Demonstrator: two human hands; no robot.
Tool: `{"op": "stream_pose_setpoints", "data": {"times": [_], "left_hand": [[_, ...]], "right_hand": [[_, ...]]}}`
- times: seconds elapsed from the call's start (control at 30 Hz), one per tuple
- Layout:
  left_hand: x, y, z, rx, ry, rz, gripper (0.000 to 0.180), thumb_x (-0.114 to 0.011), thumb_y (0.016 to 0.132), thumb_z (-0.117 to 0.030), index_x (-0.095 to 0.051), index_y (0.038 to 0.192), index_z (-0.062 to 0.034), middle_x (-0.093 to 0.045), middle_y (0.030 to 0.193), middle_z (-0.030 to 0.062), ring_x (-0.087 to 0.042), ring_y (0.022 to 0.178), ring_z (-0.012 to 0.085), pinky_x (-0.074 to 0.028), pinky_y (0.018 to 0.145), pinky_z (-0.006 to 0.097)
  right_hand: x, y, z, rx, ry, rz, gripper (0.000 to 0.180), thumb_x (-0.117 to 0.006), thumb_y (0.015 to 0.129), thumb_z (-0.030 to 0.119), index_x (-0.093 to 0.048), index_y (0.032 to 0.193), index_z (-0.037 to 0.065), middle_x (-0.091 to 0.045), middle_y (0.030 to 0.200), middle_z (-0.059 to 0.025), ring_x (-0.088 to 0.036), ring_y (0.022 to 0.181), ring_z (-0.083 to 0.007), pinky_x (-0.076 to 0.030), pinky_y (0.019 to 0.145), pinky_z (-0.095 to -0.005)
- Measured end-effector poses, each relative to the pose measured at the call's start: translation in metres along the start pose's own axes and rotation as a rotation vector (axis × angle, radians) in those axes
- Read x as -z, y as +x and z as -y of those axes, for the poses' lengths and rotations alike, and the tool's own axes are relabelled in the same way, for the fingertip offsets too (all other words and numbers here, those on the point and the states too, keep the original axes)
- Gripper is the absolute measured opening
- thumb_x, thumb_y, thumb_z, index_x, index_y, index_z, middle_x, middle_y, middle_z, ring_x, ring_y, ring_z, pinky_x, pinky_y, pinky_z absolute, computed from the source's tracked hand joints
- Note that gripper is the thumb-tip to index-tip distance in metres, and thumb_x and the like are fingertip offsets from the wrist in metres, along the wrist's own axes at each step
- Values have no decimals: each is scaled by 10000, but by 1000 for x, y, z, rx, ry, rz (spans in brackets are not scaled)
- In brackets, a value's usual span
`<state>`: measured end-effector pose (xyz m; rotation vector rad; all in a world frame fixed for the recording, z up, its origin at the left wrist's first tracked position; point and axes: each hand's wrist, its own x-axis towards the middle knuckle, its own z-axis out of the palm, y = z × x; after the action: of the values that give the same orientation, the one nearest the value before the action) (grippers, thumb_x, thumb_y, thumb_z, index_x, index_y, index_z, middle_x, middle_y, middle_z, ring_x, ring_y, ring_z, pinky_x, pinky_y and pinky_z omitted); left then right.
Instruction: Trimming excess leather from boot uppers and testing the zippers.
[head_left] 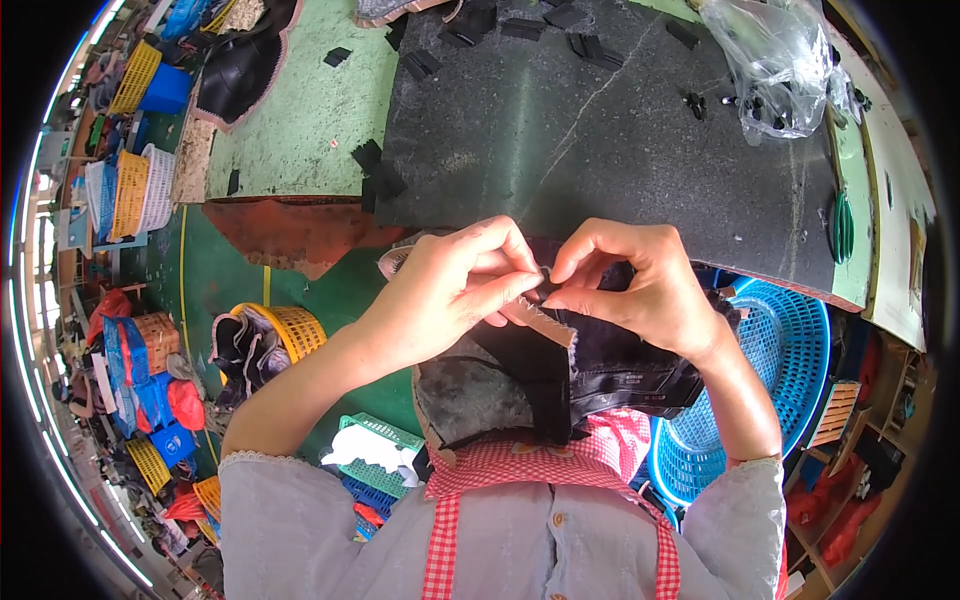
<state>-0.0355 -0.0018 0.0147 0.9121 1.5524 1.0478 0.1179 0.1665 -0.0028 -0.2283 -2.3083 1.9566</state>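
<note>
My left hand (455, 285) is closed, thumb and fingers pinching the tan edge of a black leather piece (620, 370) with a grey lining. My right hand (635, 285) is closed too, its thumb and forefinger almost meeting beside a small dark bit (543, 285) between the two hands. What exactly the right fingertips grip is partly hidden. The leather piece hangs below both hands, in front of a red checked apron (500, 472). Just beyond the fingers lies the near edge of a dark tabletop (690, 170).
Several short black strips (590, 48) lie scattered at the far side. A clear plastic bag (775, 65) rests at the far right. On the pale green board (300, 150) is another black leather piece (240, 75). Blue baskets (770, 350) stand right; a yellow basket (298, 330) stands left.
</note>
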Motion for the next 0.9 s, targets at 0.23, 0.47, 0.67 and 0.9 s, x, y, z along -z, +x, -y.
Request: {"op": "stream_pose_setpoints", "data": {"times": [0.23, 0.47, 0.67, 0.9], "left_hand": [[-6, 3, -7, 97, -58, 5, 119, -605, 966, -91, -594, 1041, 1, -685, 885, 44, -663, 795, 83, -571, 638, 230], [-6, 9, -6, 200, -85, 41, 125, -615, 967, -139, -615, 986, -16, -679, 839, 29, -661, 731, 69, -532, 592, 205], [1, 2, 1, 173, -57, 10, 120, -598, 977, -129, -604, 992, -10, -672, 870, 32, -654, 774, 72, -553, 613, 211], [-4, 8, 2, 100, -22, 71, 111, -601, 976, -127, -598, 995, -18, -668, 877, 22, -638, 768, 53, -543, 622, 201]], "right_hand": [[-8, -11, 3, -40, -36, -95, 190, -779, 786, 33, -618, 887, 30, -659, 753, -11, -654, 702, -71, -523, 624, -231], [-10, -33, -5, -13, -20, -81, 172, -761, 811, 50, -599, 857, 18, -642, 755, -58, -642, 696, -104, -517, 629, -265], [62, -117, -13, -864, -307, -323, 497, -556, 966, 413, -714, 740, 0, -659, 595, -63, -653, 566, -133, -517, 571, -267], [31, -149, -74, -703, -313, -648, 272, -774, 822, 249, -657, 822, 4, -598, 653, -14, -567, 624, -74, -453, 607, -242]]}}
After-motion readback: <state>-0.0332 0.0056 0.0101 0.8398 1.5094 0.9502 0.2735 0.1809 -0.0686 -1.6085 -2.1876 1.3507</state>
